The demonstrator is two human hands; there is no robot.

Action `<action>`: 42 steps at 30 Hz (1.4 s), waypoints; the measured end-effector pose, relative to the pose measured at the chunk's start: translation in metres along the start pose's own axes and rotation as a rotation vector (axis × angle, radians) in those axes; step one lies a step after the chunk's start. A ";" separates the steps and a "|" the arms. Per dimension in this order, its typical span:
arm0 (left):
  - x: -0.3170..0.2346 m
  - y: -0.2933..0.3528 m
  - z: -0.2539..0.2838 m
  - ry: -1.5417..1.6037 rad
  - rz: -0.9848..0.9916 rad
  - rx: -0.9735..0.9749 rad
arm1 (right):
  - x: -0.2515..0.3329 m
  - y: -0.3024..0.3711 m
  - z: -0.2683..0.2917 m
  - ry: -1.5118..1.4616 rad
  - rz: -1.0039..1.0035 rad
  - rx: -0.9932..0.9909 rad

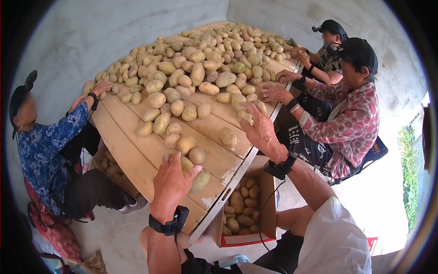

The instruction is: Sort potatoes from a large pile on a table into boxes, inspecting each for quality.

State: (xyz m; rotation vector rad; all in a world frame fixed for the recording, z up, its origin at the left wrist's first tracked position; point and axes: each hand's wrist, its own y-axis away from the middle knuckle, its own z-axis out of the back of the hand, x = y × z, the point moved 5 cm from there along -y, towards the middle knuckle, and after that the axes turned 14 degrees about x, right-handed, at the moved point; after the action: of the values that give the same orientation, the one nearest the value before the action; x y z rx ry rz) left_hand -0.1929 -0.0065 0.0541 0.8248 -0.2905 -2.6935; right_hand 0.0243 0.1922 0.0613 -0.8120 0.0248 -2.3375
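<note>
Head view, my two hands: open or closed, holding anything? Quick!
Left hand: open, thumb apart, beside potatoes; contact unclear.
Right hand: open, fingers spread, near potatoes; contact unclear.

Co-workers [50,155] [346,114] [326,59]: three; one at nine o'clock, two near two
Caps [359,55]: three
Own hands [173,180] [262,132]: two
Table [125,130]: one
Boxes [242,242] [129,185]: two, at five and eight
Potatoes [197,74]: too many to count

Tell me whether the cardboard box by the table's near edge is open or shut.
Open: the top of the box is uncovered, and the potatoes inside show plainly from above.
</note>
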 end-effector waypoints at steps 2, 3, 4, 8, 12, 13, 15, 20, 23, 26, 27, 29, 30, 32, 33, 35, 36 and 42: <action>-0.008 -0.002 -0.003 -0.002 -0.008 0.017 | -0.019 -0.032 0.021 0.058 -0.023 -0.032; -0.008 -0.001 -0.005 -0.015 -0.026 0.013 | -0.027 -0.049 0.025 0.096 -0.038 -0.051; -0.008 -0.001 -0.007 -0.027 -0.046 0.009 | -0.032 -0.068 0.028 0.093 -0.034 -0.051; -0.007 0.000 -0.012 -0.026 -0.077 -0.018 | -0.070 -0.137 0.026 0.219 -0.150 0.043; -0.004 0.001 -0.017 -0.023 -0.083 -0.020 | -0.105 -0.196 0.017 0.226 -0.203 0.223; -0.001 0.000 -0.018 -0.038 -0.089 -0.040 | -0.110 -0.206 0.008 0.188 -0.215 0.296; -0.001 0.003 -0.017 -0.043 -0.081 -0.055 | -0.120 -0.224 -0.002 0.170 -0.229 0.341; -0.005 0.005 -0.010 0.011 -0.095 -0.032 | -0.129 -0.255 -0.005 0.276 -0.278 0.401; -0.006 0.005 -0.008 0.025 -0.094 -0.019 | -0.134 -0.263 -0.002 0.386 -0.290 0.414; -0.002 0.002 -0.010 0.022 -0.105 -0.031 | -0.127 -0.253 -0.016 0.294 -0.307 0.465; -0.002 0.002 -0.010 0.026 -0.111 -0.035 | -0.126 -0.251 -0.018 0.290 -0.317 0.484; -0.004 0.000 -0.009 0.027 -0.122 -0.041 | -0.125 -0.250 -0.013 0.286 -0.328 0.496; -0.005 0.001 -0.009 0.022 -0.118 -0.045 | -0.113 -0.248 -0.013 0.239 -0.308 0.561; -0.006 0.007 -0.011 0.022 -0.118 -0.038 | -0.092 -0.234 -0.012 0.149 -0.281 0.689; -0.006 0.004 -0.011 0.011 -0.118 -0.048 | -0.088 -0.234 -0.010 0.151 -0.283 0.680; -0.006 0.002 -0.012 -0.002 -0.126 -0.063 | -0.077 -0.232 -0.007 0.108 -0.287 0.667; -0.006 0.001 -0.015 -0.014 -0.127 -0.066 | -0.072 -0.232 -0.009 0.088 -0.285 0.665; -0.008 0.002 -0.014 0.015 -0.133 -0.024 | -0.056 -0.205 -0.042 -0.037 -0.298 0.667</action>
State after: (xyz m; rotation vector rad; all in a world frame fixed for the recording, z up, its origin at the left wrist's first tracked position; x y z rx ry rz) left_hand -0.1783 -0.0070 0.0478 0.8862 -0.2060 -2.8061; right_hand -0.0845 0.3784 0.0422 -0.5376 -0.8946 -2.3597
